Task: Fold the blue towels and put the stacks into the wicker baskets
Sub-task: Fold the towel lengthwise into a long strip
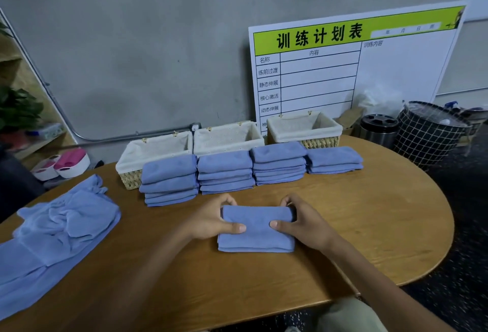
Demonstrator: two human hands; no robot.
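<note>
A folded blue towel (257, 236) lies in the middle of the wooden table (369, 220). My left hand (214, 218) grips its left edge, thumb on top. My right hand (301, 219) grips its right edge the same way. Behind it stand several stacks of folded blue towels: a left stack (169, 181), a second (224, 173), a third (278, 163) and a low right stack (334, 160). Three lined wicker baskets (155, 146) (227, 136) (303, 125) stand empty behind the stacks. A heap of unfolded blue towels (58, 226) lies at the left.
A white planning board (356, 67) leans on the wall behind the right basket. A black wire bin (427, 138) and a metal canister (379, 128) stand beyond the table's right end. Pink and white tubs (68, 162) sit on the floor at the left.
</note>
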